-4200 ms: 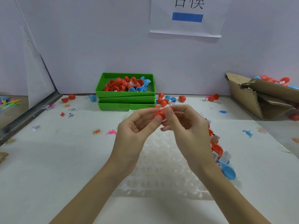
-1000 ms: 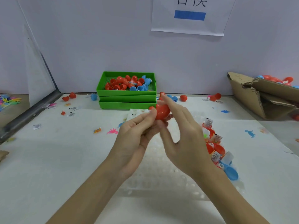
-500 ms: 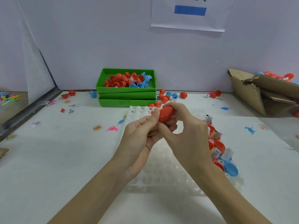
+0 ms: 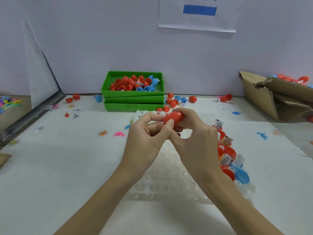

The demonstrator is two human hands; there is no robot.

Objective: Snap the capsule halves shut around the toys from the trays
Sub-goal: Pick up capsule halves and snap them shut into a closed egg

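A red egg-shaped capsule [image 4: 174, 117] lies sideways between both hands, its two halves joined with a seam showing. My left hand [image 4: 147, 134] pinches its left end with thumb and fingertips. My right hand [image 4: 194, 134] curls its fingers round the right end. What is inside the capsule is hidden. Both hands hover above a clear bubbled tray [image 4: 169, 184] on the white table. Stacked green trays [image 4: 133, 99] at the back hold several red and blue capsule halves.
Loose red and blue halves and small bagged toys [image 4: 228, 156] lie along the clear tray's right side. More capsules [image 4: 179, 100] sit beside the green trays. A torn cardboard box [image 4: 277, 99] stands at the right. Small toys and labels [image 4: 118, 134] dot the table's left.
The two red halves have come together into one egg shape, now lying sideways. Both hands stayed close together over the clear tray, shifting their grip toward the capsule's ends.
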